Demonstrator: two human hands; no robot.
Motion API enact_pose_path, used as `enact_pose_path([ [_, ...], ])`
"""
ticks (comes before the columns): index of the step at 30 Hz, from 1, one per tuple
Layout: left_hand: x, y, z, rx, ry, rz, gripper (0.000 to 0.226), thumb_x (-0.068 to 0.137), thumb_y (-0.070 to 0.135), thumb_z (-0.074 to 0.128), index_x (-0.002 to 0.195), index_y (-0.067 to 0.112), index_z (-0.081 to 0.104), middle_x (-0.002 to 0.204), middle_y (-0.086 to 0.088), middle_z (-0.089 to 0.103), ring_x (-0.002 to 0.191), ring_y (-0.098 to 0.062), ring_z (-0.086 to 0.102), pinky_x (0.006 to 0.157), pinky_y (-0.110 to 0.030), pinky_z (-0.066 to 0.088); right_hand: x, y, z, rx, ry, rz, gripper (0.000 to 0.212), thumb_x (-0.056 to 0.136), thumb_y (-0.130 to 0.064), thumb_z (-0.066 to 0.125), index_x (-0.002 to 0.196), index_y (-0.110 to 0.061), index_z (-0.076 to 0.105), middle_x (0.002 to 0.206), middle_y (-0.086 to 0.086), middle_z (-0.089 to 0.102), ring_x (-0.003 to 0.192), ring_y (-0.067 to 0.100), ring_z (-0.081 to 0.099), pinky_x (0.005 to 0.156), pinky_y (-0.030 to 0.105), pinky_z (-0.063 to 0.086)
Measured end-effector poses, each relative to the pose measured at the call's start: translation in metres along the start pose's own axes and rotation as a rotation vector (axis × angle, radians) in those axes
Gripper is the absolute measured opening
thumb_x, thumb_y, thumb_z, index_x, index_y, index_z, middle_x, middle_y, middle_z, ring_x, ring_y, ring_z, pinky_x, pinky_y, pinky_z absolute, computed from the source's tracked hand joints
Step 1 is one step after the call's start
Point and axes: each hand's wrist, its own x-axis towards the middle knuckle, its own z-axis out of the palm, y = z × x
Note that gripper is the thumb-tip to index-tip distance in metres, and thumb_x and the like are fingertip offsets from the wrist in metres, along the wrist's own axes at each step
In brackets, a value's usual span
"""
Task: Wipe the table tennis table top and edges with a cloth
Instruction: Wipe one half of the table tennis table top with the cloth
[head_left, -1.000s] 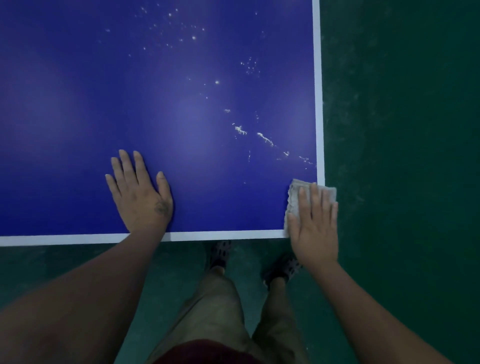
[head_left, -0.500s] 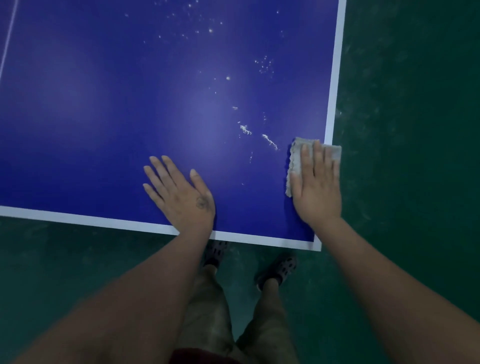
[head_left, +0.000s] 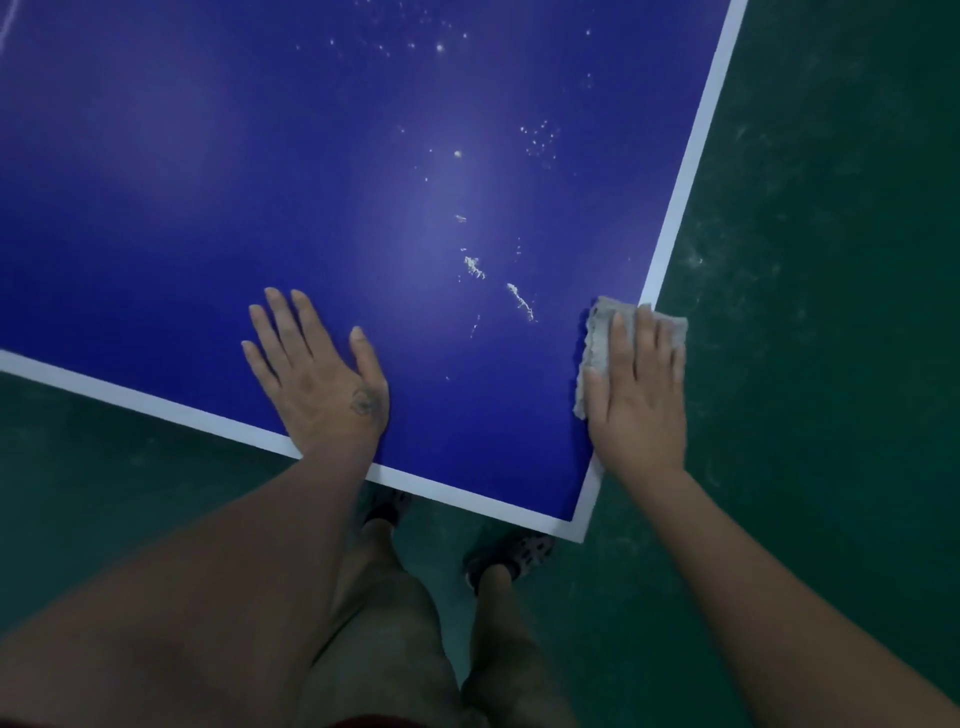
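The blue table tennis table (head_left: 260, 182) with white border lines fills the upper left; its near right corner sits at lower centre. My right hand (head_left: 636, 395) presses a grey cloth (head_left: 597, 332) flat on the table's right edge, fingers straight, and the cloth overhangs the white side line. My left hand (head_left: 317, 374) lies flat on the blue top near the front edge, fingers spread. White specks and smears of dirt (head_left: 519, 301) dot the surface between and beyond my hands.
A dark green floor (head_left: 831, 260) surrounds the table on the right and below. My legs and two dark shoes (head_left: 511, 558) stand just in front of the table corner.
My right hand slid the cloth forward along the right edge over the second. The view has swung, so the table now looks tilted. My left hand stays flat on the top.
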Motion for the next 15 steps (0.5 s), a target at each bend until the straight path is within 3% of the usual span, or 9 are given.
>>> enact_pose_path([
  [3, 0.0, 0.002, -0.001, 0.0, -0.008, -0.01, 0.073, 0.114, 0.053, 0.028, 0.172, 0.011, 0.016, 0.182, -0.009, 0.006, 0.168, -0.027, 0.002, 0.136, -0.054, 0.007, -0.009, -0.011, 0.002, -0.019, 0.006, -0.034, 0.068, 0.113, -0.038, 0.024, 0.171, -0.012, 0.001, 0.179, 0.014, -0.007, 0.166, 0.032, -0.008, 0.133, 0.057, 0.006],
  [6, 0.0, 0.004, -0.001, 0.006, -0.019, -0.021, 0.073, 0.113, 0.052, 0.028, 0.173, 0.012, 0.014, 0.182, -0.008, 0.004, 0.168, -0.026, -0.001, 0.136, -0.054, 0.005, -0.061, -0.029, 0.014, -0.017, -0.014, -0.236, 0.067, 0.111, -0.032, 0.038, 0.17, -0.009, 0.016, 0.178, 0.017, 0.003, 0.166, 0.036, 0.002, 0.13, 0.062, 0.016],
  [9, 0.0, 0.005, 0.0, 0.008, -0.005, -0.022, 0.073, 0.113, 0.052, 0.028, 0.173, 0.012, 0.014, 0.182, -0.008, 0.005, 0.168, -0.026, 0.0, 0.136, -0.054, 0.005, -0.102, -0.051, 0.022, 0.014, -0.102, -0.403, 0.068, 0.112, -0.039, 0.041, 0.171, -0.016, 0.016, 0.18, 0.011, 0.003, 0.166, 0.034, 0.004, 0.131, 0.061, 0.019],
  [15, -0.001, 0.005, 0.0, -0.001, 0.018, -0.015, 0.069, 0.114, 0.049, 0.026, 0.172, 0.012, 0.019, 0.182, -0.008, 0.009, 0.168, -0.026, 0.002, 0.136, -0.052, 0.004, -0.044, -0.105, 0.03, 0.058, -0.021, -0.507, 0.064, 0.115, -0.041, 0.034, 0.171, -0.017, 0.017, 0.179, 0.009, 0.007, 0.166, 0.03, 0.003, 0.131, 0.056, 0.018],
])
